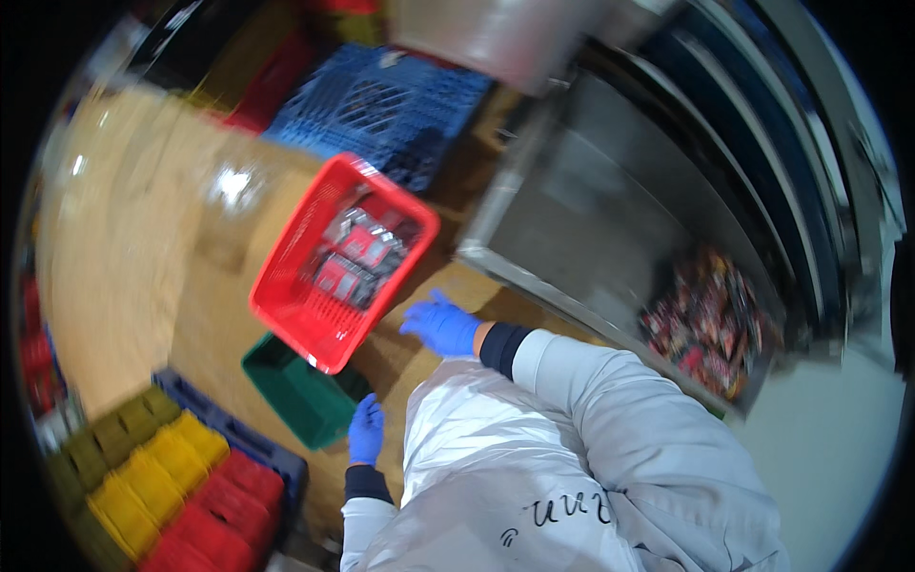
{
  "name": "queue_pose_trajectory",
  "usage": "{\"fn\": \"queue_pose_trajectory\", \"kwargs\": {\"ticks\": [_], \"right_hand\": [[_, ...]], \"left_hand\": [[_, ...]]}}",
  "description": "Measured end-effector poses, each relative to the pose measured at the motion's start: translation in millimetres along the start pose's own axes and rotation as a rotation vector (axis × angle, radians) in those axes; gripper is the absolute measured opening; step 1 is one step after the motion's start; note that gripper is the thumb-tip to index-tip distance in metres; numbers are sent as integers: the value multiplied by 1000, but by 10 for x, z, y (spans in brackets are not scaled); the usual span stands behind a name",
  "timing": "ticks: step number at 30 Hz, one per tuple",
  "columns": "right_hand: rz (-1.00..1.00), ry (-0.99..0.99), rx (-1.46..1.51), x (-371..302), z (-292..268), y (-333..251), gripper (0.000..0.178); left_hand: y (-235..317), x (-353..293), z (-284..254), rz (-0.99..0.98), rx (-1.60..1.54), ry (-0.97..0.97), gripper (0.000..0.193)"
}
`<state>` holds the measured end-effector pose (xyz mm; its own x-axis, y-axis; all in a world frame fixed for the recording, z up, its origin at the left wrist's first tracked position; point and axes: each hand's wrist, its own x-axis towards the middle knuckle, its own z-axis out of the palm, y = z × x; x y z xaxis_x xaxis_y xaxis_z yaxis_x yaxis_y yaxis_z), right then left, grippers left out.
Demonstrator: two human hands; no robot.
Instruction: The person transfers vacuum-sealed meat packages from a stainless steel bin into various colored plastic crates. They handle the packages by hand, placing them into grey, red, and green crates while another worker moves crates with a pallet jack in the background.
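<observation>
Brown floor [217, 310] spreads below; the red basket [294, 288] likely stands close for easy reach. Your right hand [444, 326] is spread, left hand [366, 432] half-open, both empty.

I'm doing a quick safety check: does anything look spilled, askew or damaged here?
Nothing plainly spilled or damaged stands out, though blur hides detail. One slight oddity: the red basket overlaps the green bin in this view, turned at a different angle; I cannot tell whether it rests on it.

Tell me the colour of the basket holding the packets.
The basket is bright red; the head view shows it.
</observation>
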<state>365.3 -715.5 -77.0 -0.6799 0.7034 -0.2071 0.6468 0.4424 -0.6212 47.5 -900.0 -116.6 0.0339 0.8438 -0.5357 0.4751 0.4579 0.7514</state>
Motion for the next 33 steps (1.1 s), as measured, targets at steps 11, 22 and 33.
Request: {"fn": "queue_pose_trajectory", "kwargs": {"ticks": [11, 22, 33], "right_hand": [[518, 915, -51, -4103, -632, -245, 40], [1347, 1236, -206, -8382, -135, 1455, 48], [1232, 39, 117, -9524, -481, 3352, 38]], "left_hand": [[2245, -89, 939, 549, 295, -50, 39], [3801, -474, 3617, 499, 205, -491, 57], [4440, 243, 8128, -103, 46, -839, 81]]}}
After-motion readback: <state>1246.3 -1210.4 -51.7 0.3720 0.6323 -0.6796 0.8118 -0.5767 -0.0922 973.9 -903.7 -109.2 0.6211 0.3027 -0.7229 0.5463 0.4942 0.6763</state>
